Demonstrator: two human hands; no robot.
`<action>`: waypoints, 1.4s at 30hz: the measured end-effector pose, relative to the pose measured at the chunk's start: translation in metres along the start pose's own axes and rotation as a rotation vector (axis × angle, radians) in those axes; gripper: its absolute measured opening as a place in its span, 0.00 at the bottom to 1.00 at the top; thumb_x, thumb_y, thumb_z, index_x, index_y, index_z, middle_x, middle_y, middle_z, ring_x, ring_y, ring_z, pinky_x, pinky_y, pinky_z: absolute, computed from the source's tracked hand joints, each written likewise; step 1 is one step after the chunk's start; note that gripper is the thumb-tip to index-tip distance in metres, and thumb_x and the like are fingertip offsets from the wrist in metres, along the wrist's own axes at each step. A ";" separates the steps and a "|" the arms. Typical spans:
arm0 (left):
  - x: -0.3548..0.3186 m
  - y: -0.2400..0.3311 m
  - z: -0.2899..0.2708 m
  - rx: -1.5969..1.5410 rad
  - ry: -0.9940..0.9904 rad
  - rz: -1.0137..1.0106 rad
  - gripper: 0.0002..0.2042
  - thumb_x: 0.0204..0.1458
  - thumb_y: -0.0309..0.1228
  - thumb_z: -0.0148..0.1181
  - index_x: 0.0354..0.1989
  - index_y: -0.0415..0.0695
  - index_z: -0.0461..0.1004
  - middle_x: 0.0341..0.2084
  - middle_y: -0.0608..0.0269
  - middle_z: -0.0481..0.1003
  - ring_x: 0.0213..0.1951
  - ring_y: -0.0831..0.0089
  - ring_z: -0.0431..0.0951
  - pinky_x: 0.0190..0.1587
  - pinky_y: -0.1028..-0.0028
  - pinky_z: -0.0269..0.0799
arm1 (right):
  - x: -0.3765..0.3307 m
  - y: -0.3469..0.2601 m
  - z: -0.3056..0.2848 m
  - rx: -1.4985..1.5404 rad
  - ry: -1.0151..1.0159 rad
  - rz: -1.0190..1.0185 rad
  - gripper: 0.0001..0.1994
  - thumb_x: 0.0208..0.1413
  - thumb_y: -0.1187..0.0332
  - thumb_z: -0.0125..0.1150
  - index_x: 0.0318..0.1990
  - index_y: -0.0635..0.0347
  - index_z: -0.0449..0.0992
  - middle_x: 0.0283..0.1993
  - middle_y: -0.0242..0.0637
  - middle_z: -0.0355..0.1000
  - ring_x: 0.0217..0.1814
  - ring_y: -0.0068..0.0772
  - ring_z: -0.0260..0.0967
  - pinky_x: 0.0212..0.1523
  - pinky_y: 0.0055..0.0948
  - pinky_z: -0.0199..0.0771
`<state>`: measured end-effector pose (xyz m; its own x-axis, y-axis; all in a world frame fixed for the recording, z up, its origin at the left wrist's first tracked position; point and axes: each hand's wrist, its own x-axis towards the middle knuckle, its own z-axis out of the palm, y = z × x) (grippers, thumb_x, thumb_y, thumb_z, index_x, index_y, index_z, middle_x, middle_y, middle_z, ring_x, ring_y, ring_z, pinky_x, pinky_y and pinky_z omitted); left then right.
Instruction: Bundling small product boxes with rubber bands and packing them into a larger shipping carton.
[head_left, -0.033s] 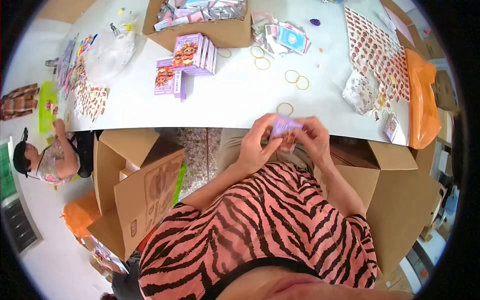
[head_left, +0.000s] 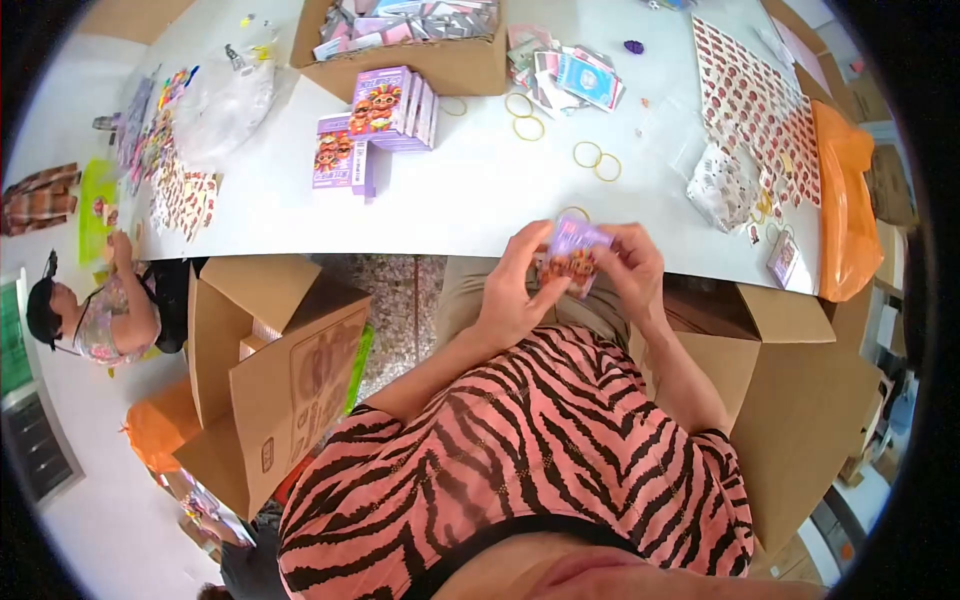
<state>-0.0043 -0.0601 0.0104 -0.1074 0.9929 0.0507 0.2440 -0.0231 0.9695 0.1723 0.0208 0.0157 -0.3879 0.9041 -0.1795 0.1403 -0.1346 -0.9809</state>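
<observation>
Just off the table's near edge, a small purple printed card box (head_left: 574, 252) is held between both hands. My left hand (head_left: 516, 283) grips its left side, thumb low across the front. On the other side, my right hand (head_left: 632, 268) pinches the right edge with thumb and fingers. The box is slightly blurred, and its back is hidden. A yellow rubber band (head_left: 575, 212) lies on the table just beyond it. Farther off to the left, several similar purple boxes (head_left: 385, 108) stand stacked, partly over another one lying flat.
A cardboard box of small packets (head_left: 400, 70) sits at the table's back, beside loose cards (head_left: 585, 80). Sticker sheets (head_left: 755, 110) and an orange bag (head_left: 845, 200) lie right. Open cartons (head_left: 300, 390) flank me below the table (head_left: 450, 215). Another person (head_left: 100, 310) works at far left.
The purple box has tilted slightly in my hands and shows more of its printed front. My right hand has shifted a little to the right; the view has moved slightly.
</observation>
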 end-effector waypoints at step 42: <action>0.151 0.003 -0.198 -0.094 0.319 -0.468 0.30 0.48 0.37 0.65 0.56 0.38 0.58 0.42 0.55 0.72 0.40 0.73 0.76 0.41 0.72 0.73 | 0.192 0.030 0.156 -0.022 -0.157 -0.011 0.23 0.54 0.55 0.54 0.51 0.65 0.68 0.45 0.46 0.72 0.45 0.42 0.71 0.46 0.33 0.70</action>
<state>-0.2105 0.0664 0.0681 -0.4728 0.8158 -0.3332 0.0151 0.3856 0.9225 -0.0396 0.1268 -0.0596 -0.5270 0.8306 -0.1799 0.1547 -0.1144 -0.9813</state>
